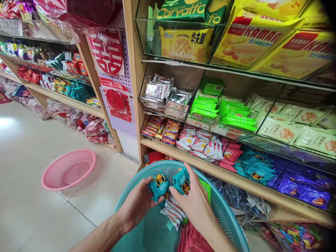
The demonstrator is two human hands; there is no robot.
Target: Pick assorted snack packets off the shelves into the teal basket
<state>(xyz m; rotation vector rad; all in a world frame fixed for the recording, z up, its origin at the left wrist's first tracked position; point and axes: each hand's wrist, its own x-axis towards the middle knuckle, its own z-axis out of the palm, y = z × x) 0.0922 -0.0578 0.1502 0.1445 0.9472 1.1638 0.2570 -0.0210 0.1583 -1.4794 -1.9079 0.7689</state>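
Both hands are over a teal plastic basket [123, 196] with perforated walls. My left hand [139, 201] is closed on teal snack packets [159, 184] with a black and gold round mark. Pinched between the thumb and fingers of my right hand [193, 196] is another teal snack packet [181, 180] of the same look. Below the hands, inside the basket, lie a stack of white and red packets [173, 211] and several red packets [193, 238]. A bright green packet [206, 189] shows behind my right hand, partly hidden.
A pink basin [68, 169] stands on the tiled floor at left. Ahead rise shelves with clear-fronted bins, holding silver packets [159, 87], green packets [231, 110], teal packets [258, 171] and purple packets [304, 190]. Bagged sweets [301, 238] sit beneath the lowest shelf.
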